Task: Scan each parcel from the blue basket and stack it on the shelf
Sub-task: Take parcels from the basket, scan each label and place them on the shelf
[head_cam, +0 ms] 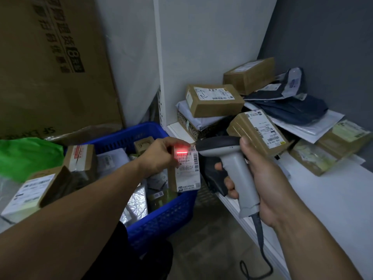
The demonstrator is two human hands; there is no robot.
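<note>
Parcel [187, 170], small brown box with a white label, is up in the air over the right side of the blue basket [165, 215], label facing the camera. Left grip [159, 156] is grasping it at the top left edge, fingers curled round the box. Red scan line [181, 152] falls across the top of the label, partly on the fingertips.

Right grip [260, 182] is clenched round the grey handle of the scanner [228, 158], thumb up the back and index finger at the trigger side. The dark scanner head points left at the label, just beside the parcel, not touching. Its cable [260, 235] hangs down from the handle base.

Basket holds more parcels: small boxes, silver mailer, pale bags.

White shelf [323, 199] on the right carries a loose pile:
- taped box [214, 100] with a handwritten mark, sitting on a grey bag
- second box [249, 75] behind it, against the wall
- tilted box [256, 132], just behind the right thumb
- dark mailers [290, 106] and white envelopes, further right
- flat labelled boxes near the shelf's front edge

Left of the basket: two labelled boxes [80, 156], green bag [26, 156], large printed carton [50, 63] standing behind.
</note>
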